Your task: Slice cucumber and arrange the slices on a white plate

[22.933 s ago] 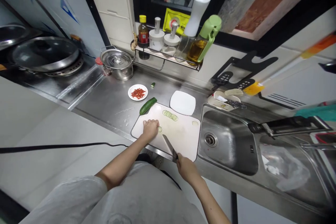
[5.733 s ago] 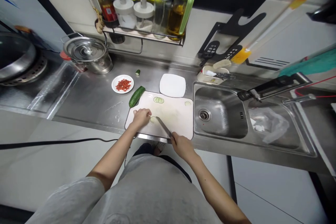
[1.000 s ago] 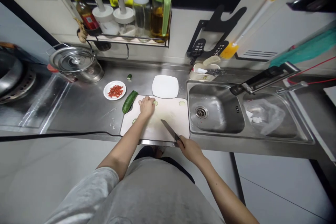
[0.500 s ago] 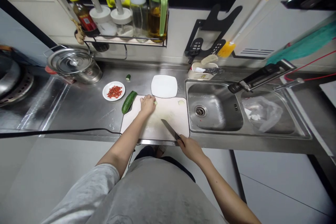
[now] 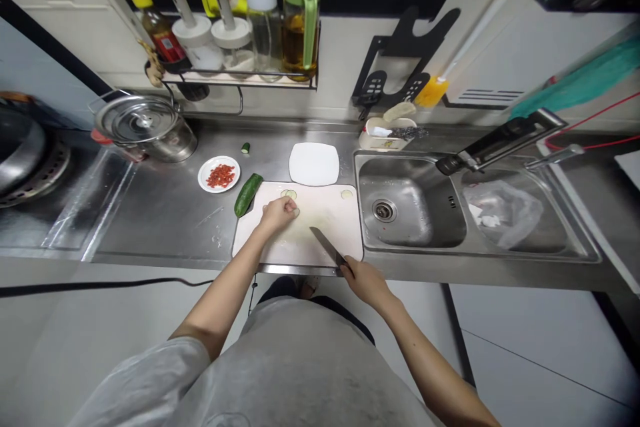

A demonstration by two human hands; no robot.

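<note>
My left hand (image 5: 277,213) rests on the pale cutting board (image 5: 320,223), fingers curled around a thin cucumber slice. Another slice (image 5: 288,194) lies at the board's far edge just beyond it, and a single slice (image 5: 346,194) sits at the far right corner. My right hand (image 5: 363,278) grips the handle of a knife (image 5: 325,248) at the board's near right corner, with the blade pointing up-left over the board. A half cucumber (image 5: 248,194) lies off the board's left edge.
A small dish of chopped red chili (image 5: 219,174) and an empty white square plate (image 5: 314,163) stand behind the board. A cucumber end (image 5: 245,147), a lidded steel pot (image 5: 145,125) and a condiment rack (image 5: 240,73) are further back. The sink (image 5: 410,203) is to the right.
My left hand drew back from the board's far edge toward the middle with a slice in its fingers, leaving one slice behind. The knife stayed near the right corner.
</note>
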